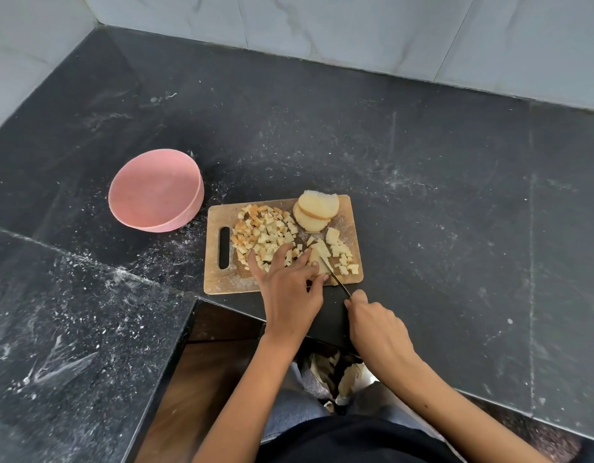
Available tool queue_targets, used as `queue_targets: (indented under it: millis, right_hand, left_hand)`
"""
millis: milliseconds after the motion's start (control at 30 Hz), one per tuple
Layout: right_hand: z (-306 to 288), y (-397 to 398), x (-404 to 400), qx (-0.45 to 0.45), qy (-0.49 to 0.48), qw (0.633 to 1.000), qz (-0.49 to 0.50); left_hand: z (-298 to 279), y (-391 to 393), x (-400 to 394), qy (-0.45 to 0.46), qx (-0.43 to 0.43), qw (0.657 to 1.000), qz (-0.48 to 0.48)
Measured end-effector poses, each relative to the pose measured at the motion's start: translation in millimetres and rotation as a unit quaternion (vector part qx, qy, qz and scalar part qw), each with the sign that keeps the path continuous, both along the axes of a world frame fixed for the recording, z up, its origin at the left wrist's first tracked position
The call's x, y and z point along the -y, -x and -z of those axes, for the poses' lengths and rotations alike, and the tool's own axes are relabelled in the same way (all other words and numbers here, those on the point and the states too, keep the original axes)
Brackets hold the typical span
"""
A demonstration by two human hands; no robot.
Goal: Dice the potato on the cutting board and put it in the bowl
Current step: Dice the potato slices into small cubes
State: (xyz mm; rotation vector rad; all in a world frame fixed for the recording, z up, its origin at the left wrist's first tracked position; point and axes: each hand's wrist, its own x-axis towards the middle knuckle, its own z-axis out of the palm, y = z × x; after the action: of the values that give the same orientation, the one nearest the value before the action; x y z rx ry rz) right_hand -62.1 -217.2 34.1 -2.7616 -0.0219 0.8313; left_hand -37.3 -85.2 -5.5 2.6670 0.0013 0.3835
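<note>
While left hand [289, 282] pins potato slice [319, 259], right hand [376, 325] grips knife [335, 279], blade pointing away-left.

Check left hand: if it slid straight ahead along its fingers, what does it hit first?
The left hand lies on the cutting board, fingers pointing up-left. Its fingertips already touch the near edge of the diced potato pile, so it would plough into that first. The pink bowl sits farther left, probably off that line.

We see small yellow potato cubes [267, 236] piled on our wooden cutting board [222, 282], round slices [317, 208] stacked behind. The pink bowl [155, 192] sits just left.
</note>
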Motion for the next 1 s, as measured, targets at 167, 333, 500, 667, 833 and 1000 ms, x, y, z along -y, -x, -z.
queue_targets:
  millis: [167, 333, 500, 667, 833, 1000]
  right_hand:
    - [2, -3, -5, 0.018, -0.004, 1.000, 0.021]
    - [2, -18, -9, 0.019, -0.029, 0.999, 0.022]
    - [1, -12, -2, 0.012, -0.010, 1.000, 0.002]
    - [-4, -2, 10, -0.014, -0.004, 1.000, -0.001]
    - [-4, -4, 15, 0.008, -0.052, 0.998, 0.018]
    - [-2, 2, 19, 0.014, -0.050, 0.999, 0.007]
  left_hand:
    - [1, 1, -1, 0.002, 0.018, 1.000, 0.003]
    - [2, -9, -4, -0.014, 0.034, 0.999, -0.016]
    - [5, -13, -5, -0.012, 0.034, 0.999, -0.021]
    - [4, -14, -7, -0.006, 0.037, 0.999, -0.019]
    - [0, -16, -11, -0.005, 0.039, 0.999, -0.009]
    - [0, -9, -8, 0.008, 0.031, 0.999, -0.013]
